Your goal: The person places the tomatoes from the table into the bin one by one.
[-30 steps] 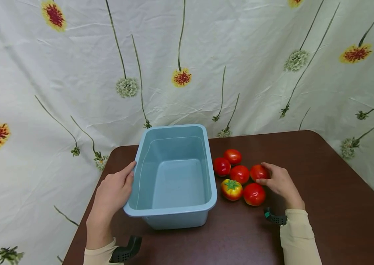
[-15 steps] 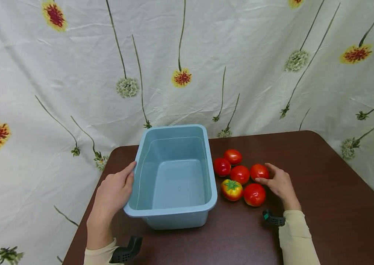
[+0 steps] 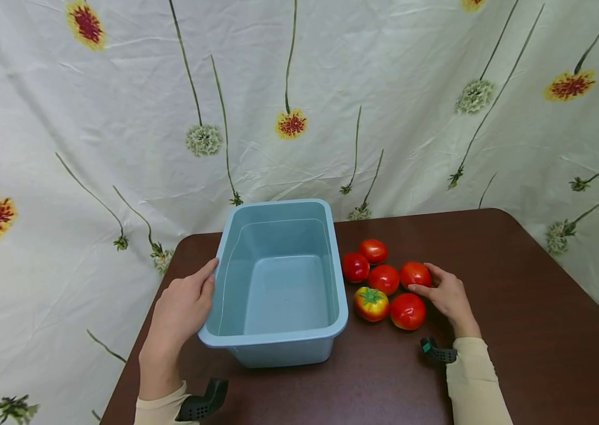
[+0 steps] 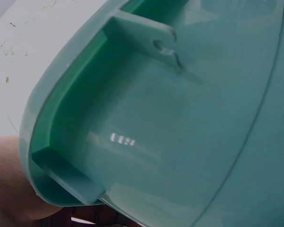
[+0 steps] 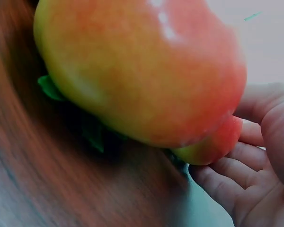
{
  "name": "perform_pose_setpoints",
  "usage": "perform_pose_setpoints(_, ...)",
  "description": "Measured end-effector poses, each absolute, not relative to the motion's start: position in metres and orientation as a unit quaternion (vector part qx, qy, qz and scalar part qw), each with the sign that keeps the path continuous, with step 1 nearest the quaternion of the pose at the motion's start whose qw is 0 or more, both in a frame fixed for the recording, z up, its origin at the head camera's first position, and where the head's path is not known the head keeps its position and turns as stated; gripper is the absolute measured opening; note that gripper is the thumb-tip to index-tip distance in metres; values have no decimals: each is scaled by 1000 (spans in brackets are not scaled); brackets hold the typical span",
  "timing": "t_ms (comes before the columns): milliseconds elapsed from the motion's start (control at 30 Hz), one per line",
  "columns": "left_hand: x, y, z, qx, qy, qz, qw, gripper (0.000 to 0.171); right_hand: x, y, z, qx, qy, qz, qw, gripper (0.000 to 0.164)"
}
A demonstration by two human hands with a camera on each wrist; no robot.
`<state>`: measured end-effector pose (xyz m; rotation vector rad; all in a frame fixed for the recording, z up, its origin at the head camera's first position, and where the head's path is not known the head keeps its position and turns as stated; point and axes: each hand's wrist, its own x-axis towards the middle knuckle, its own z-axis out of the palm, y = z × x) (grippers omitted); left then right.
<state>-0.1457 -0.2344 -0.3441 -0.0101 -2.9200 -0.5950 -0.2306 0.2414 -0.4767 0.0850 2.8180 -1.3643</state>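
Note:
A light blue plastic tub (image 3: 283, 289) stands on the dark brown table, with nothing inside. My left hand (image 3: 182, 307) holds its left rim; in the left wrist view part of that hand (image 4: 12, 177) shows beside the tub's outer wall (image 4: 170, 118). On the right, my right hand (image 3: 450, 295) has thumb and fingers about a red tomato (image 3: 414, 275), which still sits on the table. The right wrist view shows this tomato (image 5: 215, 144) against the hand (image 5: 255, 175), partly hidden behind a nearer tomato (image 5: 142, 71).
Beside the tub lie more tomatoes: a red one (image 3: 408, 311) nearest my right hand, a yellow-red one (image 3: 371, 307) with a green top, and several other red ones (image 3: 383, 278). The table (image 3: 533, 307) extends to the right. A flowered cloth (image 3: 384, 77) hangs behind.
My right hand has shifted slightly, its upper fingertips drawing back to the tomato's right side. The tomato has barely moved. The left hand and the tub stay where they were.

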Motion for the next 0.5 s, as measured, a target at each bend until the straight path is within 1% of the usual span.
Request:
perform_pose_setpoints(267,-147,-235,-344,-2,-977,-199,79,47,-231,241,-475,31,899,-437,-4,80)
perform_pose_setpoints(500,-147,-235,-344,-2,-977,-200,77,47,-230,242,-468,31,884,-467,-18,82)
